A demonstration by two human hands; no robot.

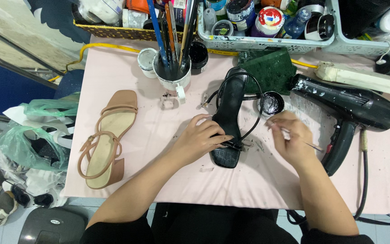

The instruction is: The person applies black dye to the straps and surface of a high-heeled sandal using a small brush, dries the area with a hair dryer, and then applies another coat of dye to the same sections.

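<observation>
A black strappy sandal [229, 108] lies toe-towards-me in the middle of the pink table [127, 81]. My left hand [199, 138] rests on its left side, fingers pressing the front strap near the toe. My right hand [292, 140] is shut on a thin paintbrush [313, 146] just right of the sandal, close to a small open pot of black paint [271, 103].
A tan sandal [104, 140] lies at the table's left. A mug of brushes [172, 68], small paint pots, a green sponge [269, 68] and baskets of paint jars sit at the back. A black hair dryer [353, 110] lies at right. Plastic bags and shoes cover the floor at left.
</observation>
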